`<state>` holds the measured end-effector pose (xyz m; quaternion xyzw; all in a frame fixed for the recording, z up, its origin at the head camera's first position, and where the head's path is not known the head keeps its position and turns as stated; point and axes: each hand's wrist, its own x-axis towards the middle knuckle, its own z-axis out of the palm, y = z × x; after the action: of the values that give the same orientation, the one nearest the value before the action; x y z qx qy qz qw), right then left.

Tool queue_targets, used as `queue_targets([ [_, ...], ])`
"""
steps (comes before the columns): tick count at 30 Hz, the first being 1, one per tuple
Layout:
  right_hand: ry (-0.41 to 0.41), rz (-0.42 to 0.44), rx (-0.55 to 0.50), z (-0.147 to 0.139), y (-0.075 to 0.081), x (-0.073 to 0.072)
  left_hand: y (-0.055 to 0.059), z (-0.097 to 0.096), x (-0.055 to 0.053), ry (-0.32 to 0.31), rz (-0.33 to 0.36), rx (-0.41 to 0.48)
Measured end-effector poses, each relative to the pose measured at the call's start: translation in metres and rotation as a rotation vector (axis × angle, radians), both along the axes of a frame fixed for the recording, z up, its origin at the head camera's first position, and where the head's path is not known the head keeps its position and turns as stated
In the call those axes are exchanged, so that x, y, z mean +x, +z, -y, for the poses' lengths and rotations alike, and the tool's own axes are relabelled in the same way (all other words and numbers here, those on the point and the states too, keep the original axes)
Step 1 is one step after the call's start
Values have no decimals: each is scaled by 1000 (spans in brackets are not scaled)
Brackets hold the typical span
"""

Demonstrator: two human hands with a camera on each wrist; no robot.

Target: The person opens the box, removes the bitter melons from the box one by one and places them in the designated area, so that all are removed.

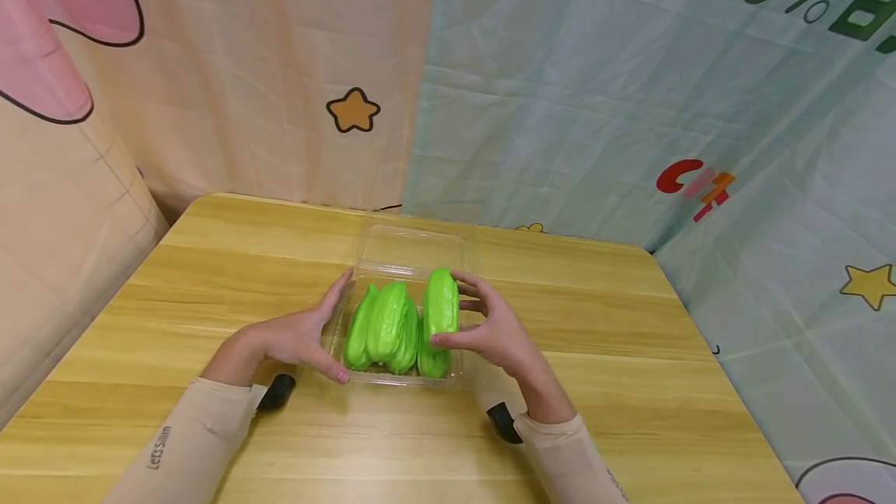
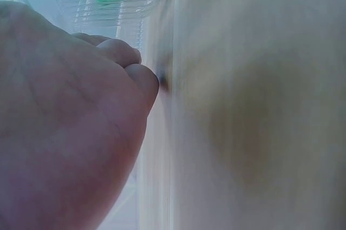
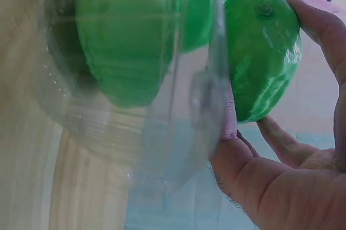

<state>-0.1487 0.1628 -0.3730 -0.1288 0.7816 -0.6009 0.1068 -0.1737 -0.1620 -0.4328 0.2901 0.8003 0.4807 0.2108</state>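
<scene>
A clear plastic clamshell box (image 1: 401, 381) stands on the table with its lid raised at the back. Several bright green, ridged bitter melons (image 1: 387, 321) lie side by side in it. My right hand (image 1: 498, 329) grips another bitter melon (image 1: 442, 298) between thumb and fingers, above one at the box's right side. In the right wrist view, the held bitter melon (image 3: 262, 51) shows beside the box wall, its stem end outward. My left hand (image 1: 301, 337) rests along the box's left side, thumb at the front corner and fingers spread toward the back. Some left fingers are hidden.
The wooden table (image 1: 175, 286) runs back to hanging printed curtains (image 1: 280, 99). A black wrist mount (image 1: 276, 393) sits under the left wrist, and another black mount (image 1: 505, 422) under the right wrist.
</scene>
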Motion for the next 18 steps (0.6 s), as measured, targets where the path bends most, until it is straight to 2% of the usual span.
queue_targets([
  [18,-95,-17,33,-32,12,-7,-1,1,0,-15,-18,10],
])
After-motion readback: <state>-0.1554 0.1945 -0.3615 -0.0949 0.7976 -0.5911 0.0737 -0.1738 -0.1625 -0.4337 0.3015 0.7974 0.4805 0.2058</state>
